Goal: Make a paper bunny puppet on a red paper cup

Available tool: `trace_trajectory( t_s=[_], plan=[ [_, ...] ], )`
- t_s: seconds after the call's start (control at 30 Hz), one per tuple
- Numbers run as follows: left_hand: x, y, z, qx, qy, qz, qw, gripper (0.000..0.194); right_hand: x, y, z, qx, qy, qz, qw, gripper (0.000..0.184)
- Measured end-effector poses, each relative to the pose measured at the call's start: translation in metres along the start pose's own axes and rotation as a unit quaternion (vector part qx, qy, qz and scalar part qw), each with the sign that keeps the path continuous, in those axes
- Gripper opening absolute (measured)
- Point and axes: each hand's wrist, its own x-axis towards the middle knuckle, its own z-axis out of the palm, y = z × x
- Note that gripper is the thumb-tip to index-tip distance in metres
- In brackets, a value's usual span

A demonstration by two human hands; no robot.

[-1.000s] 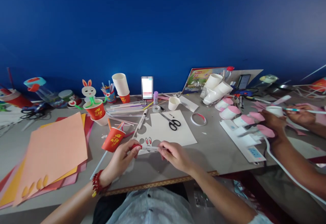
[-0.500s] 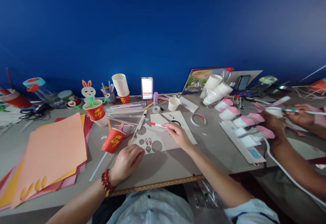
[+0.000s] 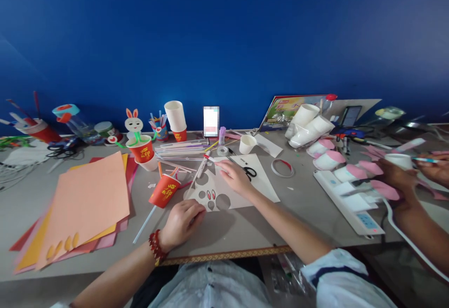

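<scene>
My right hand (image 3: 232, 176) is closed on a slim marker (image 3: 211, 158) with a white barrel and a red end, held above the white paper sheet (image 3: 257, 184). That sheet has several round holes cut in it and two red, dark-outlined oval shapes (image 3: 211, 195) near its lower left. My left hand (image 3: 185, 220) lies as a loose fist at the sheet's near-left edge; nothing shows in its fingers. Black-handled scissors (image 3: 250, 173) lie on the sheet, partly behind my right hand. A white pen (image 3: 201, 167) lies beside the marker's tip. Left of the sheet leans a red paper cup (image 3: 164, 191) with straws.
Coloured paper (image 3: 93, 196) is stacked at left, behind it a rabbit figure (image 3: 133, 125) in a red cup. Straws (image 3: 182, 147), a small white cup (image 3: 247, 144) and a tape roll (image 3: 282, 168) lie farther back. At right are a power strip (image 3: 351, 205) and another person's hands (image 3: 398, 177).
My right hand has moved left and slightly away from me with the marker, toward the white pen. My left hand stays by the sheet. The view has turned a little left.
</scene>
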Motion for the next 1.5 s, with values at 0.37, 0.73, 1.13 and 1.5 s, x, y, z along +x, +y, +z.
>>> trace_trajectory(
  t_s=[0.37,0.73,1.13,1.5],
  plan=[
    [0.000,-0.001,0.001,-0.001,-0.002,-0.003,1.000,0.011,0.032,0.001,0.016,-0.124,-0.003,0.048,0.991,0.038],
    [0.002,0.001,0.002,0.004,-0.012,0.001,1.000,0.012,0.029,-0.014,0.020,-0.216,-0.062,0.065,0.972,0.031],
    [0.000,-0.001,0.001,0.017,-0.028,-0.016,0.999,0.013,0.054,-0.025,0.027,-0.162,-0.078,-0.005,0.984,0.039],
    [0.003,-0.005,0.001,0.053,0.004,-0.075,0.996,0.009,-0.039,-0.028,-0.025,-0.075,-0.164,-0.063,0.982,0.048]
  ],
)
